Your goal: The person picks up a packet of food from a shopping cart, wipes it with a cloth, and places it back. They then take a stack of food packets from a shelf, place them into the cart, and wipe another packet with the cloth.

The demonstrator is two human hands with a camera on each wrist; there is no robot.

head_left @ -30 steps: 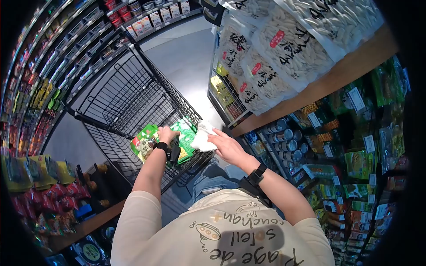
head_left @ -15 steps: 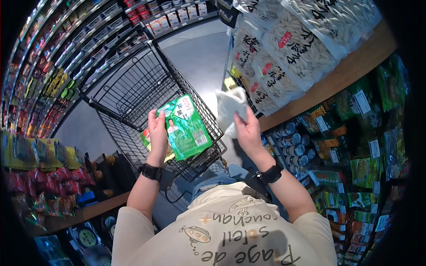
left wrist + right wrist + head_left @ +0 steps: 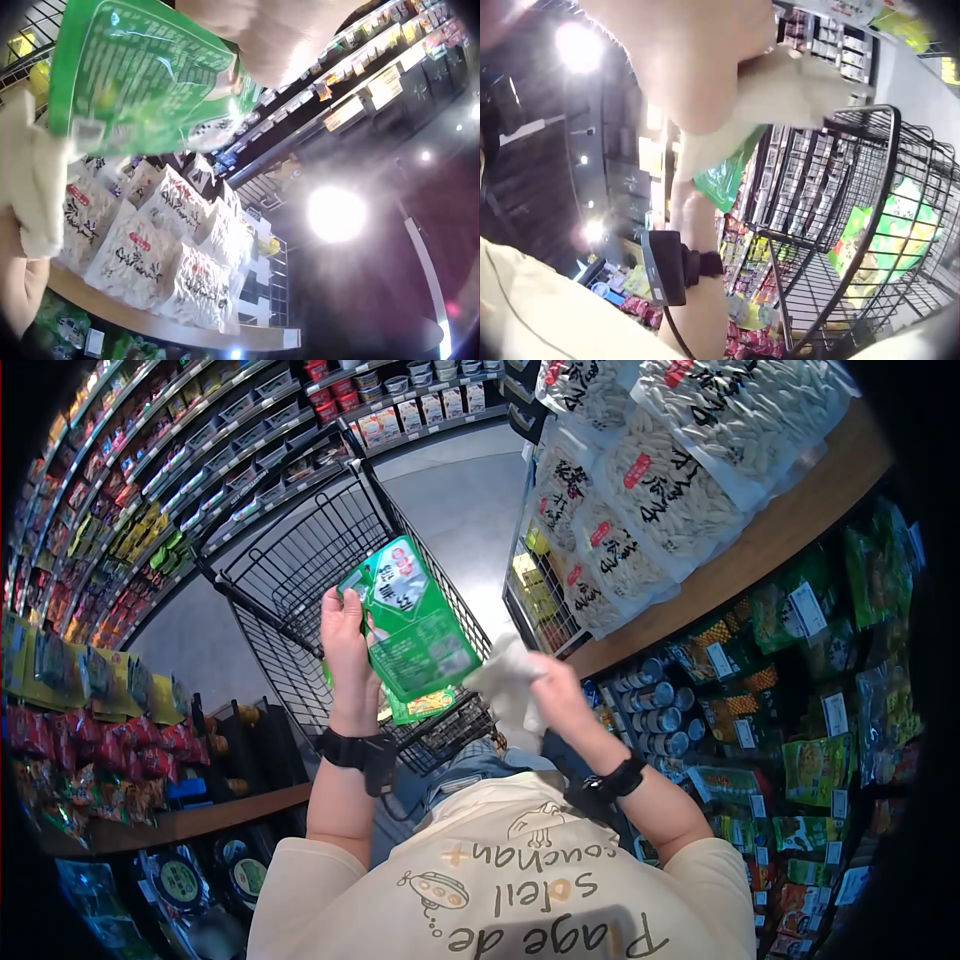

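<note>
My left hand (image 3: 347,650) pinches the left edge of a green package (image 3: 425,625), raised above the shopping cart. In the left wrist view the package (image 3: 142,82) spans the upper left, with the left hand (image 3: 277,34) at its corner. My right hand (image 3: 562,700) grips a crumpled white cloth (image 3: 510,685) close to the package's lower right corner; whether the two touch is unclear. The cloth (image 3: 795,94) is blurred beside the right hand (image 3: 690,60) in the right wrist view. Green packages (image 3: 892,240) lie in the cart.
The black wire cart (image 3: 290,570) stands in front of me. White bags of seeds (image 3: 650,490) lie on a wooden-edged shelf (image 3: 740,550) at right, above hanging green packets (image 3: 815,760). Red snack packs (image 3: 110,745) hang at left, and stocked shelves (image 3: 150,470) line the back left.
The left hand took up the green package from the cart, then raised and tilted it. The right hand lifted the cloth away, then brought it back down beside the package.
</note>
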